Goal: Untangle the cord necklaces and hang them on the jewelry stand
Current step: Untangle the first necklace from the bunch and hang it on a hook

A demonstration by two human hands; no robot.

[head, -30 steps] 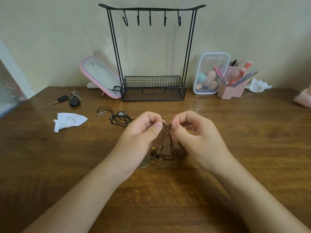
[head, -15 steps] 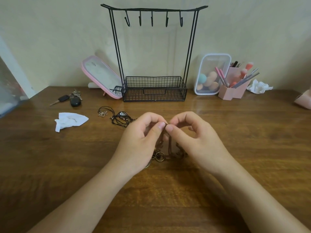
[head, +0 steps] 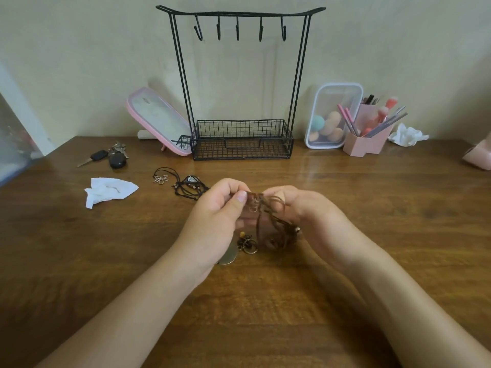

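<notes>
A tangled brown cord necklace (head: pixel 268 221) with rings and a round metal pendant hangs between my hands above the wooden table. My left hand (head: pixel 215 221) pinches the cord's end between thumb and forefinger. My right hand (head: pixel 310 216) grips the cord strands from the other side. A second tangle of black cord necklaces (head: pixel 186 185) with a flower charm lies on the table to the left of my hands. The black wire jewelry stand (head: pixel 240 83) stands at the back against the wall; its hooks are bare.
Car keys (head: pixel 111 156) and a crumpled white tissue (head: pixel 110 191) lie at the left. A pink mirror (head: pixel 156 120) leans by the stand. A clear box of sponges (head: pixel 332 115), a pink brush holder (head: pixel 368 131) and another tissue (head: pixel 407 135) sit at the back right.
My hands have drawn slightly apart, and more of the brown cord with a small ring now shows between the fingertips. My right hand has shifted right.
</notes>
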